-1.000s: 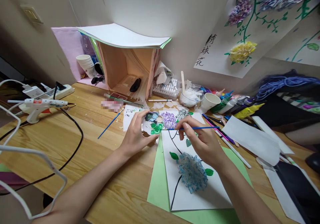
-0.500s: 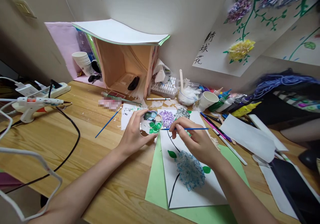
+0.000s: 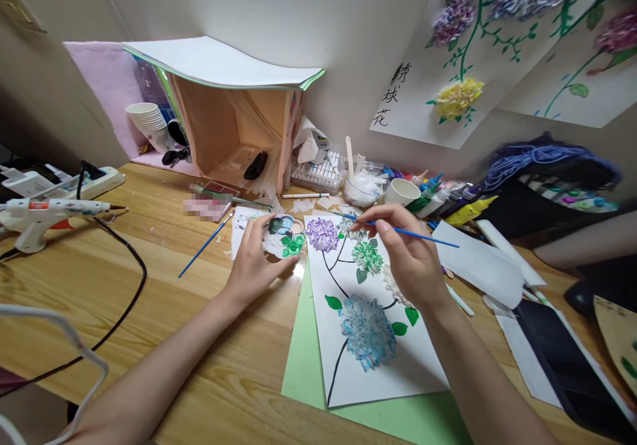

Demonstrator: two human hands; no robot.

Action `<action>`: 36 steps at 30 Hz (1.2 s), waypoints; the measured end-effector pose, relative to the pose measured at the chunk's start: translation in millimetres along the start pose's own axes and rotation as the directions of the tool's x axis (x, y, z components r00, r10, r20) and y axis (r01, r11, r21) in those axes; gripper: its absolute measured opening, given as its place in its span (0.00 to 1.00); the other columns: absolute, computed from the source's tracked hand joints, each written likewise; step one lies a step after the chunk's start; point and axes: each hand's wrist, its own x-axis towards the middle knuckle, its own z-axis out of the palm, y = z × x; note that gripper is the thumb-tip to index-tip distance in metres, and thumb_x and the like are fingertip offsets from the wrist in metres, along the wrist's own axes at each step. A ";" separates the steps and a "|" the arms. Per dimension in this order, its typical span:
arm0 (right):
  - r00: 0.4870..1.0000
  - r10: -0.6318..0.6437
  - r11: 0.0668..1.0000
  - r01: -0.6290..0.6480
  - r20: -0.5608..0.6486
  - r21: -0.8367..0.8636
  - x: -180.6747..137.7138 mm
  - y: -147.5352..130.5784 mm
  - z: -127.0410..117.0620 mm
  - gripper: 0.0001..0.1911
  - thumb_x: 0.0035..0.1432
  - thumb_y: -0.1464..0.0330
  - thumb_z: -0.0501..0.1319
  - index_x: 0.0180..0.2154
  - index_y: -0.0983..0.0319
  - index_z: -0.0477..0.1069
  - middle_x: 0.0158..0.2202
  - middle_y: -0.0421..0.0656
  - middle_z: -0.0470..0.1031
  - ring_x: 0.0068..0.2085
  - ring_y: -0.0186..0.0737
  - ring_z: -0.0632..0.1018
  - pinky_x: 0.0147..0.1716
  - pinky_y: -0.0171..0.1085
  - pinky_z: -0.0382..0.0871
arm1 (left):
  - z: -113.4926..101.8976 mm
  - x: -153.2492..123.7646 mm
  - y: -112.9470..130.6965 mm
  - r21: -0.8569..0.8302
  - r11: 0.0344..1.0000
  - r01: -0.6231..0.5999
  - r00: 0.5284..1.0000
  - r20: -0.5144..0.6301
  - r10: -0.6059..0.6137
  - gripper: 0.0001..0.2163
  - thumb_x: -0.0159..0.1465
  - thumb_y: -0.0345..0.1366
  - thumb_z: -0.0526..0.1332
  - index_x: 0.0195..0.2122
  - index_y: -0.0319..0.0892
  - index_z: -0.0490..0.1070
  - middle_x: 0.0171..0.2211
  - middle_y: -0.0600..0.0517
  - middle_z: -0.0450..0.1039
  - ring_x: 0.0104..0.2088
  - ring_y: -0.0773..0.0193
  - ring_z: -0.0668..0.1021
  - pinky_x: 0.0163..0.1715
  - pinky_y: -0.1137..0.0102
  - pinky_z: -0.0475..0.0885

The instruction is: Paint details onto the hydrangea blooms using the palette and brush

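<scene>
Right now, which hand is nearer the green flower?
Right. The right hand, holding a brush, is just right of the green flower; the left hand, holding the paint palette, is farther off, to its left.

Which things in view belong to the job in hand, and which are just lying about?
In the job:
- thin blue paintbrush held in the right hand
- white palette smeared with green paint, in the left hand's grip
- white paper sheet with raised flowers

Apparently lying about:
- second blue paintbrush
- white glue gun
- stacked white paper cups
</scene>
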 end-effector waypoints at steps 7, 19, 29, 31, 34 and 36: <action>0.966 0.057 0.994 -0.030 -0.251 0.109 10.1 -2.1 -25.2 0.07 0.62 0.68 0.55 0.39 0.58 0.71 0.36 0.43 0.76 0.40 0.40 0.77 0.39 0.41 0.69 | 2.7 0.6 -2.4 0.002 0.992 0.126 0.992 -0.006 -0.126 0.34 0.50 0.41 0.71 0.56 0.43 0.59 0.51 0.45 0.67 0.51 0.53 0.72 0.51 0.58 0.69; 0.958 0.044 0.990 -0.003 0.283 -0.141 -10.1 -1.3 -2.2 0.12 0.66 0.65 0.50 0.38 0.59 0.72 0.37 0.42 0.76 0.42 0.39 0.76 0.44 0.41 0.67 | 7.1 -7.7 6.6 -0.046 0.997 0.065 0.996 0.066 -0.062 0.35 0.52 0.39 0.70 0.58 0.45 0.56 0.55 0.45 0.66 0.54 0.54 0.71 0.49 0.61 0.70; 0.934 0.058 0.972 0.028 0.353 -0.234 -10.3 2.0 -0.1 0.11 0.65 0.67 0.50 0.37 0.58 0.71 0.36 0.43 0.75 0.39 0.40 0.75 0.36 0.39 0.69 | 4.7 -7.4 9.9 -0.070 0.998 -0.007 0.997 0.078 0.012 0.35 0.52 0.39 0.71 0.59 0.45 0.55 0.55 0.44 0.65 0.55 0.54 0.71 0.53 0.59 0.68; 0.930 0.061 0.970 0.030 0.362 -0.240 -9.5 2.5 -2.4 0.11 0.65 0.68 0.50 0.37 0.58 0.71 0.36 0.43 0.75 0.39 0.39 0.75 0.37 0.39 0.69 | 3.9 -7.3 10.6 -0.071 0.997 -0.005 0.996 0.084 0.011 0.35 0.53 0.39 0.71 0.59 0.45 0.55 0.55 0.44 0.65 0.55 0.54 0.71 0.53 0.60 0.69; 0.939 0.040 0.969 0.047 0.342 -0.243 -8.9 1.6 -5.1 0.11 0.65 0.68 0.51 0.36 0.58 0.71 0.35 0.43 0.74 0.39 0.38 0.75 0.39 0.38 0.68 | 3.0 -7.3 11.0 -0.068 0.998 0.002 0.996 0.091 0.004 0.35 0.52 0.39 0.71 0.59 0.45 0.55 0.55 0.45 0.65 0.55 0.54 0.70 0.53 0.60 0.68; 0.940 0.024 0.969 0.062 0.339 -0.241 -8.7 0.1 -6.3 0.10 0.64 0.69 0.51 0.36 0.58 0.71 0.35 0.43 0.74 0.39 0.39 0.75 0.39 0.38 0.68 | 2.8 -7.6 10.8 -0.067 0.998 0.006 0.996 0.089 0.000 0.35 0.52 0.39 0.71 0.58 0.45 0.55 0.55 0.45 0.65 0.55 0.54 0.70 0.54 0.60 0.68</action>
